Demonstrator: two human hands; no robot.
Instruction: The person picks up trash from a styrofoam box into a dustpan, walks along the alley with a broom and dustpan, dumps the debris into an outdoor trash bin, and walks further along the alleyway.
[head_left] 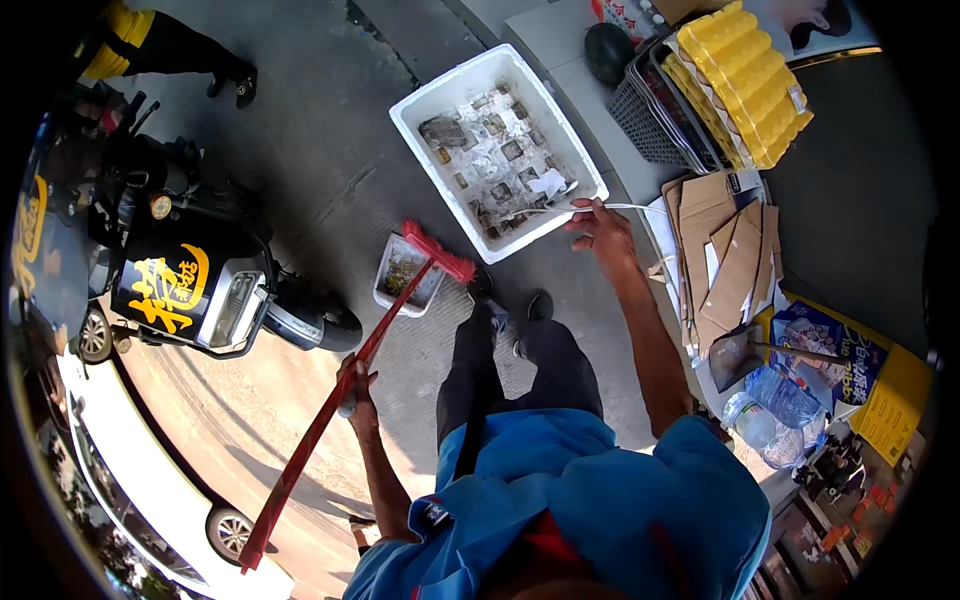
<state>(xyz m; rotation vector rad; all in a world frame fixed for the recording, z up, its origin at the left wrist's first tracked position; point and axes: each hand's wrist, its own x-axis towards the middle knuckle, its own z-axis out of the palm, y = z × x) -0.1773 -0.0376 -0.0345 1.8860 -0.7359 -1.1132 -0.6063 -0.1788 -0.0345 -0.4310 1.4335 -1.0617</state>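
Head view: left of the white foam box [470, 85], the red broom [310, 440] should handle light yet stiff, best held mid-shaft, where the left hand's [362, 405] grip is closed; the right hand's [610, 240] grip pinches a white cord [640, 207].

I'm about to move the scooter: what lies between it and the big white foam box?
In the head view, a small white tray holding debris, and the red broom head overlapping it.

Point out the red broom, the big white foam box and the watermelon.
Red broom [438, 252]: head view, on its bristles.
White foam box [541, 118]: head view, inner wall.
Watermelon [607, 54]: head view, dark rind.
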